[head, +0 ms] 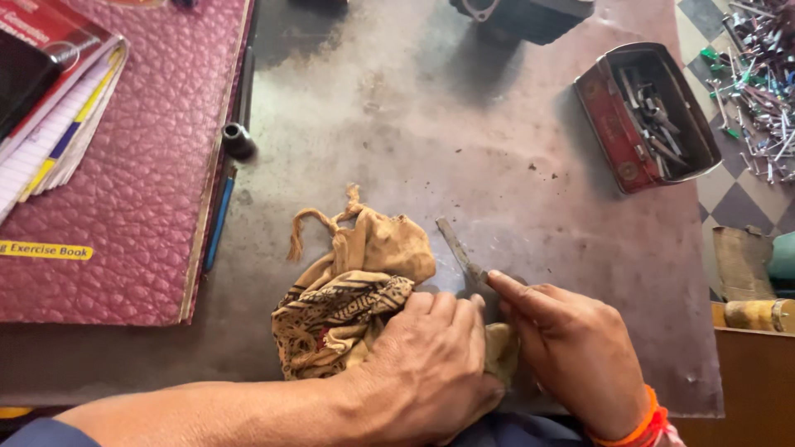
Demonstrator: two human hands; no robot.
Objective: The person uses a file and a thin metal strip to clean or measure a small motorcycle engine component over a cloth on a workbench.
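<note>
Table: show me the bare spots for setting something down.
Bare metal table lies between the maroon folder and red tool tin, above the cloth. Crowded near both hands: left hand, right hand.

1. We see a worn grey metal tabletop [464,124], scuffed and stained, with soft daylight glinting off its middle.
2. We see a maroon textured folder [141,165] covering the table's left part, notebooks [58,124] stacked on its top corner.
3. We see a red metal tin [609,124] of small tools near the right edge.
4. We see a checkered floor [737,199] beyond, strewn with metal parts [762,74].
</note>
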